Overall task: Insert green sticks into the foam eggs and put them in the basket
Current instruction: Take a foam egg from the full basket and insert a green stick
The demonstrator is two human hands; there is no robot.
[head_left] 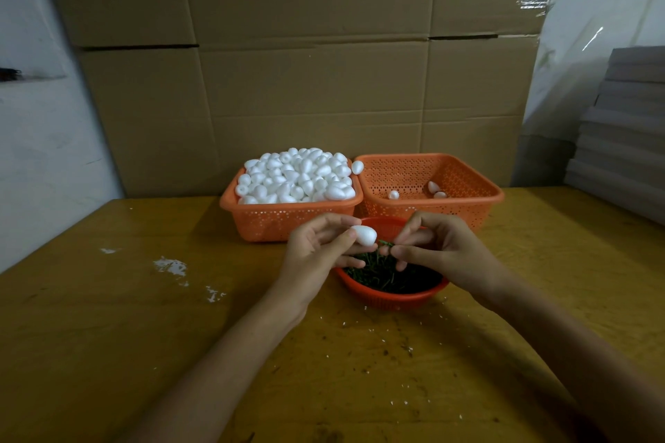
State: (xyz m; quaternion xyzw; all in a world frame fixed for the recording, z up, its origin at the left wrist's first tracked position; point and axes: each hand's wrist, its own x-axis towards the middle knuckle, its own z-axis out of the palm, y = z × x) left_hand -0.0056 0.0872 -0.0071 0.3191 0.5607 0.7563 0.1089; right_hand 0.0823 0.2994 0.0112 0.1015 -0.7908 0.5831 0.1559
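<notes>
My left hand pinches a white foam egg between thumb and fingers above a round red bowl of green sticks. My right hand pinches a short green stick whose tip points at the egg's right end, almost touching it. An orange basket at the back left is heaped with plain foam eggs. Beside it on the right, a second orange basket holds three eggs on its floor.
A wooden table carries white foam crumbs at the left and dark specks near the front. Large cardboard sheets stand behind the baskets. A stack of grey boards sits at the right edge.
</notes>
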